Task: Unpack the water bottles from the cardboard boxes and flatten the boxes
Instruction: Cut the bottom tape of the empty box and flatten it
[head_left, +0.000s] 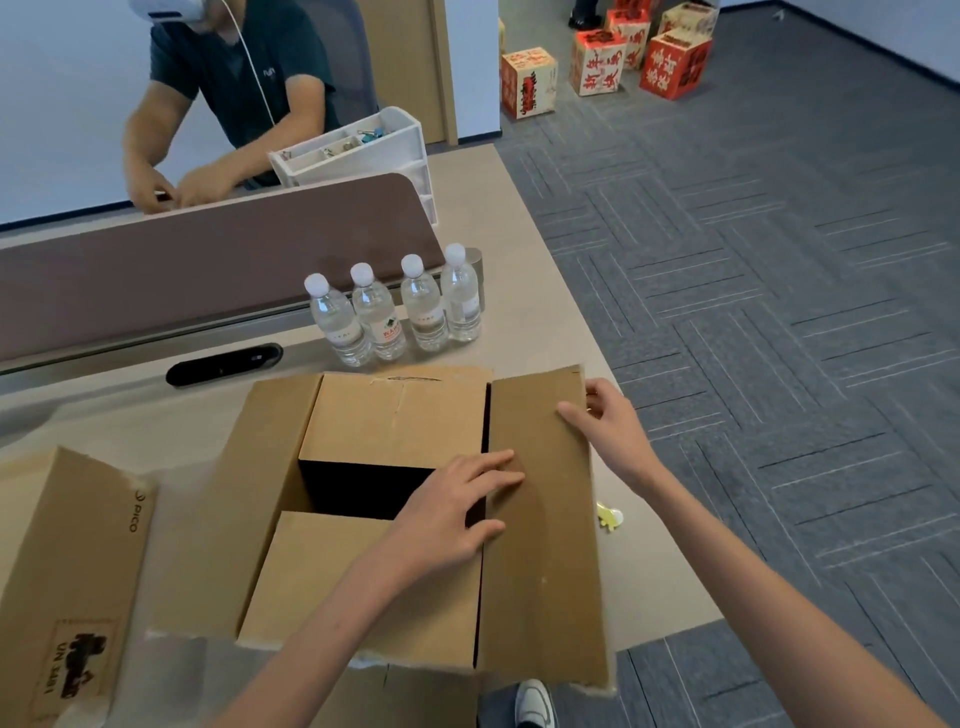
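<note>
A brown cardboard box (249, 514) stands on the table in front of me with its top flaps spread and a dark opening in the middle; nothing shows inside. My left hand (452, 512) lies with straight fingers across the inner edge of the right flap (545, 561). My right hand (605, 421) holds that flap's far outer edge, fingers on top and thumb behind. Several clear water bottles (392, 312) with white caps stand in a row on the table beyond the box. A second cardboard box (67, 571) sits at my left.
A brown desk divider (197, 260) runs across the back, with a seated person (234, 88) behind it and a white organiser (358, 150). A black oblong device (223, 364) lies near the divider. The table's right edge (623, 400) borders grey carpet. Red printed boxes (602, 57) stand on the far floor.
</note>
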